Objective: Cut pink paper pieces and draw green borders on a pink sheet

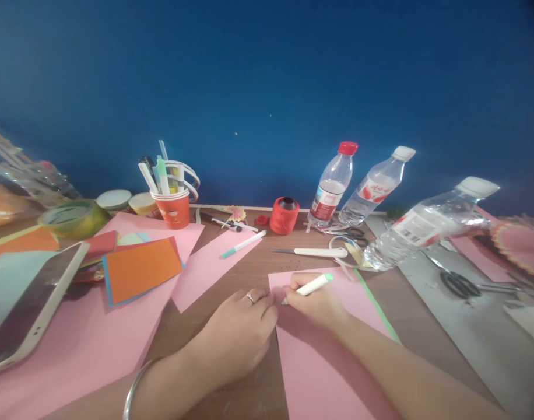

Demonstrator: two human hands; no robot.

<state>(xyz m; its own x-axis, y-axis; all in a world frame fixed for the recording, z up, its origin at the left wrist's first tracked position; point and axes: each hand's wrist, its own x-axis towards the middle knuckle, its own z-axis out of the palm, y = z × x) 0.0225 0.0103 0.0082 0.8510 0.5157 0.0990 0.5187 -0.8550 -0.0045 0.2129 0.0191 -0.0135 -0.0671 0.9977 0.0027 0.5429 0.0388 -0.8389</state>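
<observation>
My right hand (318,304) grips a white pen with a green end (309,287), its tip resting near the top left corner of a pink paper sheet (328,361) on the wooden table. My left hand (241,332), wearing a ring and a bangle at the wrist, rests with curled fingers at the sheet's left edge, pressing it down. Nothing shows inside the left hand's fingers.
An orange cup of pens (174,204), a red tape roll (284,216), three water bottles (332,186), a white knife (313,252), scissors (462,284), a loose pen (243,244), coloured papers (140,268) and a phone (26,303) surround the sheet.
</observation>
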